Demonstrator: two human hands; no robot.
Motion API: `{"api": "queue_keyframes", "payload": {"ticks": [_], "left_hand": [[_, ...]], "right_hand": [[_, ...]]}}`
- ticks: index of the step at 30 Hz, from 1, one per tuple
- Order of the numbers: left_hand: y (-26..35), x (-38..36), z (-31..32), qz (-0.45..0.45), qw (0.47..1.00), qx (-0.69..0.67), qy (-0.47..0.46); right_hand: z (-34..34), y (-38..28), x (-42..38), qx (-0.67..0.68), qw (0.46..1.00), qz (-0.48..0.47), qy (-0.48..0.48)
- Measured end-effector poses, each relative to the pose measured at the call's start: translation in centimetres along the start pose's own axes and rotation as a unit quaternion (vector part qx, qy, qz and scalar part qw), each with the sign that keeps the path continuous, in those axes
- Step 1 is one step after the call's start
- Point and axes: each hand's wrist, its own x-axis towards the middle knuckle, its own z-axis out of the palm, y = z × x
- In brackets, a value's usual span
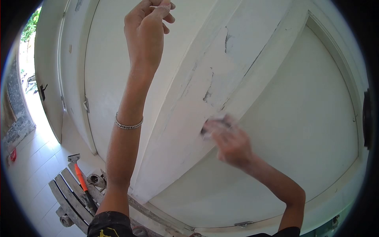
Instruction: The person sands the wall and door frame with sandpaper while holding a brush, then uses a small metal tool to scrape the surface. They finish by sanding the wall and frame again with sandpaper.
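Note:
My right hand (235, 148), smeared by motion, is closed around a blurred grey and whitish piece (217, 123) that looks like folded sandpaper. That piece lies against a pale wall strip (177, 130) between two flat white panels. Cracks and chipped paint (207, 94) run up the strip just above it. Raised at the top of the view, my left hand (150, 19) has its thumb and fingers curled together in front of the white surface. A small pale bit shows at its fingertips, too small to name. A chain bracelet (128, 126) circles the left forearm.
At lower left, an orange-handled scraper (81, 175) lies on a slatted wooden stool (65, 195). A door with a dark handle (43, 91) stands open at far left, with daylight beyond. Pale tiles (41, 170) cover the floor.

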Motion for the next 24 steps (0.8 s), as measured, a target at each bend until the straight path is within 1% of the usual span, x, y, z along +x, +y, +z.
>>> {"api": "queue_keyframes", "payload": {"ticks": [1,2,4,8,10,11,13,15,17,18,20,22,24], "left_hand": [[0.0,-0.1,0.0,-0.009,1.000,-0.006,-0.003],[0.0,-0.3,0.0,-0.009,1.000,-0.008,-0.002],[0.2,-0.3,0.2,-0.011,1.000,-0.008,-0.006],[-0.2,-0.4,0.2,-0.017,1.000,0.001,-0.001],[0.0,-0.7,0.6,-0.035,0.999,-0.029,0.008],[0.2,-0.7,0.9,-0.033,0.999,-0.030,0.007],[0.5,-1.1,1.1,-0.045,0.998,-0.046,0.007],[0.6,-1.1,1.3,-0.044,0.998,-0.043,0.002],[0.3,-1.2,1.0,-0.051,0.998,-0.040,0.001],[0.1,-1.1,1.0,-0.046,0.998,-0.041,0.006],[0.2,-0.9,1.1,-0.036,0.998,-0.042,0.006],[0.5,-0.6,0.6,-0.041,0.998,-0.052,0.024],[0.5,-0.4,0.2,-0.036,0.998,-0.044,0.020]], "right_hand": [[-0.8,0.5,0.4,0.014,0.999,0.040,0.032],[-0.6,0.4,0.0,0.012,0.999,0.039,0.031],[0.2,0.2,-1.0,-0.034,0.999,-0.016,0.017],[-0.9,1.4,-0.4,0.005,1.000,-0.019,0.010],[-2.1,1.7,1.3,-0.068,0.997,0.022,0.041],[-1.3,1.1,1.1,-0.070,0.996,0.024,0.043],[1.1,-0.5,0.4,-0.035,0.999,-0.032,0.019],[0.1,0.1,1.0,-0.010,1.000,-0.027,0.011],[-1.3,0.9,2.0,-0.027,0.997,0.050,0.047],[-1.1,0.3,1.7,-0.026,0.998,0.050,0.042],[0.4,-1.5,0.6,-0.037,0.994,0.084,0.061],[1.3,-1.8,-1.0,-0.030,0.994,0.088,0.062],[1.5,-1.7,-0.4,-0.021,0.994,0.086,0.059]]}}
